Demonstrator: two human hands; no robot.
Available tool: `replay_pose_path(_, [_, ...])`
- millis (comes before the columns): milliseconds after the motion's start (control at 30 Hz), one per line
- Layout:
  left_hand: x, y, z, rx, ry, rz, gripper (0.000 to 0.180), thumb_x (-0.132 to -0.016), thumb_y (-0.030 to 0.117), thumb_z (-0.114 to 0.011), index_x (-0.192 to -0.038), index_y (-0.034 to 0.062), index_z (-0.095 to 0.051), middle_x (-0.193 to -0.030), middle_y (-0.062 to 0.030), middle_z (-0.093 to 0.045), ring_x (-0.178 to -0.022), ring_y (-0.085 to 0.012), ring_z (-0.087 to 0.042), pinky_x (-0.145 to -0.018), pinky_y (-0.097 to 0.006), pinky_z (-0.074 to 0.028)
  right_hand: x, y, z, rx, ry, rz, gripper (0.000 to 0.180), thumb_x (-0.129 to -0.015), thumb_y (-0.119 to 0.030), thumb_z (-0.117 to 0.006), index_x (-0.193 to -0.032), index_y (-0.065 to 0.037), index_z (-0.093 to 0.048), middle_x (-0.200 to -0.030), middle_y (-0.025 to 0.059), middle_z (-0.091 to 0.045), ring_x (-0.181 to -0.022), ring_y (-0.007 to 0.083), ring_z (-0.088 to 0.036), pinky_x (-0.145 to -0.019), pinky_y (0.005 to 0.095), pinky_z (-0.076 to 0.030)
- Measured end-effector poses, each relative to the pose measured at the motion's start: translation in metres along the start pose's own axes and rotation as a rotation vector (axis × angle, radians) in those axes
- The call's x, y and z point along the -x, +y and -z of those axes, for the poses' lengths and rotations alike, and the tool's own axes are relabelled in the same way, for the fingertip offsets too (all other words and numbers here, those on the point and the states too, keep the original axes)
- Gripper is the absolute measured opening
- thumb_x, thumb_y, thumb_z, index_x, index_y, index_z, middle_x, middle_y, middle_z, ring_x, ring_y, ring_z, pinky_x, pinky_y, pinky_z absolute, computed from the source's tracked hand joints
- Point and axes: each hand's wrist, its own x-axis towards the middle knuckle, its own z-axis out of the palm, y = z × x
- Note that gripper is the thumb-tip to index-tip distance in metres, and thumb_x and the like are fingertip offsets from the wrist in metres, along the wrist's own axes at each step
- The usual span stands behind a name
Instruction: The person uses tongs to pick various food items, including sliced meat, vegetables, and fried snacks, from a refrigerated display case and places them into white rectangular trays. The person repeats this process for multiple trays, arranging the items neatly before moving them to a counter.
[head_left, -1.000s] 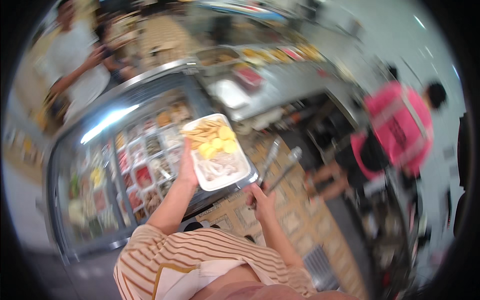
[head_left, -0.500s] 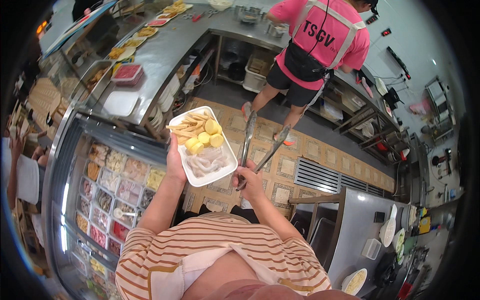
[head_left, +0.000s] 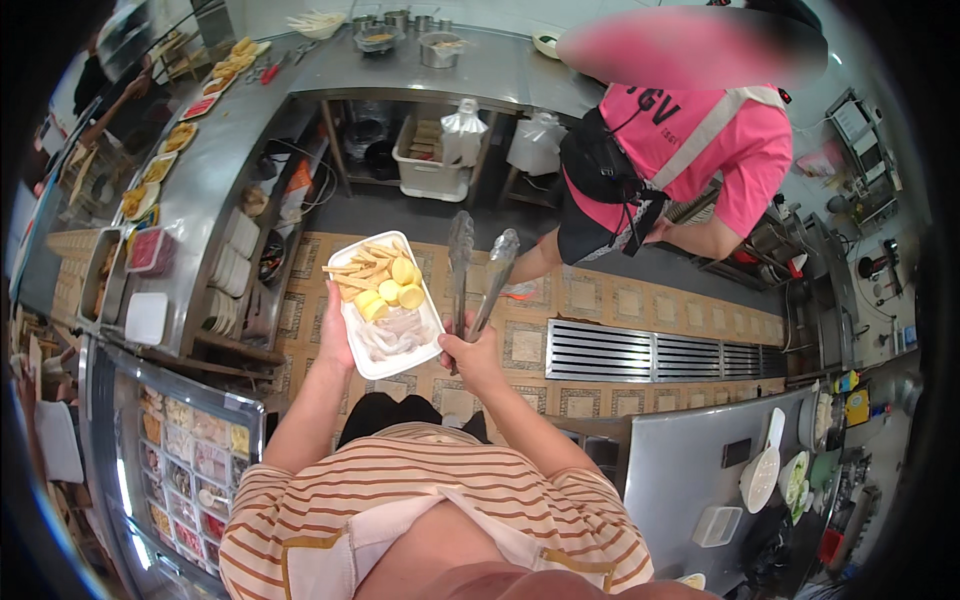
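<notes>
My left hand (head_left: pixel 337 338) grips the left side of a white shallow tray (head_left: pixel 400 365), held over the floor in front of me. In it lie pale yellow sticks (head_left: pixel 368 265), several thick yellow rounds (head_left: pixel 400 292) and a pale, translucent strip-like food (head_left: pixel 398 332). Metal tongs (head_left: pixel 494 283) are in my right hand (head_left: pixel 474 352), close beside the tray's right edge. Their jaws point away from me, apart, with nothing visible between them. My right fingers wrap round the handles.
A co-worker in a pink shirt (head_left: pixel 690 150) leans by the right side of the aisle. The glass case (head_left: pixel 255 420) with food bins stands at my left. Steel counters (head_left: pixel 330 75) run left and ahead. Another steel table (head_left: pixel 680 450) is at right. A floor grate (head_left: pixel 650 350) crosses the aisle.
My view has turned right, so the glass case sits farther left. The tray and tongs stay in my hands. The co-worker has shifted right and turned.
</notes>
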Motion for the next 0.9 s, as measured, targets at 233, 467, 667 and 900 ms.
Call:
replay_pose_path(233, [-0.186, -0.018, -0.033, -0.068, -0.014, 0.176, 0.073, -0.088, 0.063, -0.032, -0.137, 0.0084, -0.033, -0.135, -0.0149, -0.043, -0.121, -0.0294, -0.046, -0.1, -0.047, -0.039, -0.143, -0.031, 0.052, 0.147, 0.215, 0.225, 0.02, -0.074, 0.004, -0.056, -0.094, 0.003, -0.053, -0.07, 0.0057, -0.055, -0.047, 0.0116, -0.052, -0.041, 0.0246, -0.042])
replay_pose_path(467, [-0.399, -0.04, -0.102, -0.191, -0.048, 0.27, 0.076, -0.085, 0.066, -0.038, -0.129, 0.0038, -0.043, -0.129, -0.0139, -0.05, -0.115, -0.0251, -0.052, -0.096, -0.04, -0.044, -0.301, -0.088, 0.11, 0.068, 0.541, 0.332, 0.02, -0.072, 0.01, -0.052, -0.086, -0.003, -0.047, -0.07, 0.004, -0.049, -0.043, 0.0108, -0.048, -0.038, 0.0233, -0.039])
replay_pose_path(667, [-0.529, -0.026, -0.082, -0.329, -0.158, 0.437, 0.069, -0.09, 0.06, -0.033, -0.122, 0.0005, -0.047, -0.116, -0.016, -0.057, -0.108, -0.0275, -0.056, -0.09, -0.043, -0.047, -0.427, -0.143, 0.152, -0.013, 0.737, 0.383, 0.023, -0.07, 0.012, -0.051, -0.085, -0.004, -0.046, -0.07, 0.0045, -0.048, -0.041, 0.012, -0.044, -0.038, 0.0243, -0.038])
replay_pose_path(900, [-0.673, 0.036, 0.106, -0.797, 0.425, 0.12, 0.031, -0.095, 0.025, -0.049, -0.11, -0.0007, -0.053, -0.09, -0.0097, -0.063, -0.081, -0.0178, -0.062, -0.074, -0.03, -0.051, -0.579, -0.181, 0.24, 0.107, 0.826, 0.492, 0.021, -0.072, 0.009, -0.052, -0.088, -0.003, -0.049, -0.07, 0.0057, -0.052, -0.045, 0.0098, -0.046, -0.04, 0.0216, -0.037])
